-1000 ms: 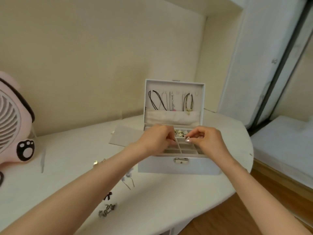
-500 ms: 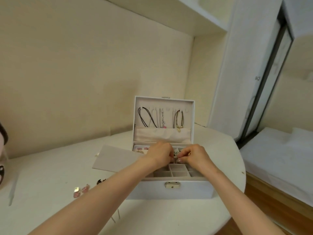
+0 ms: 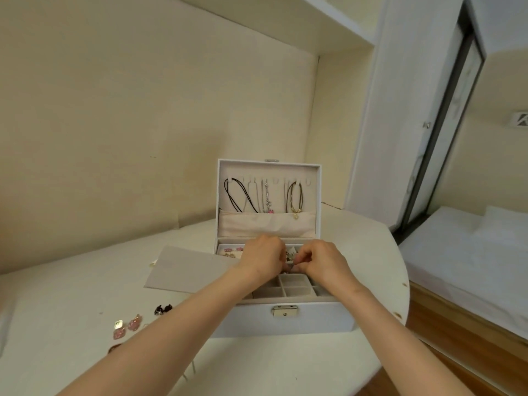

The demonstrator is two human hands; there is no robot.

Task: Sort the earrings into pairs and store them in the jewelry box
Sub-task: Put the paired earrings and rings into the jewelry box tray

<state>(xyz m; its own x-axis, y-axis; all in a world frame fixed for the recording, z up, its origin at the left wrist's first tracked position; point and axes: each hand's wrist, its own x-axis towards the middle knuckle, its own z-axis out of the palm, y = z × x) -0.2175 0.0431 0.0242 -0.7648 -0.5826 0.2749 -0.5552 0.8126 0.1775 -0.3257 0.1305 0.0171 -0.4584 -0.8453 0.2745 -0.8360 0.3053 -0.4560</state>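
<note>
The jewelry box (image 3: 285,321) is standing open on the white surface (image 3: 71,281), near its rounded right edge, with the lid (image 3: 315,178) standing upright behind the tray. It is showing a white, leather-like outer skin, a beige fabric lining and a small metal latch (image 3: 285,310) on the front wall. Small square compartments are dividing the tray. In the rear left section, stored pink earrings (image 3: 233,249) are lying just behind a gold-toned pair (image 3: 230,255).

The left hand (image 3: 261,257) and right hand (image 3: 321,260) are meeting over the middle compartments and hiding them. The right grip is pinching a small earring (image 3: 292,263) at its fingertips; the piece is too small to make out. The left fingers are curling toward the same spot with their tips hidden, so that grip's state cannot be told.

Inside the lid, a black cord necklace (image 3: 237,195), a silver chain (image 3: 267,200) and a dark cord with a gold pendant (image 3: 295,201) are hanging above a gathered fabric pocket (image 3: 265,224).

A flat grey rectangular pad (image 3: 185,270) is lying just left of the box. Nearer the camera, a black earring (image 3: 163,309) and loose pink earrings (image 3: 125,328) are lying on the surface. The left forearm is crossing the box's front left corner and covering part of this group. A white bed (image 3: 471,252) is standing to the right, above a wooden floor (image 3: 445,347).
</note>
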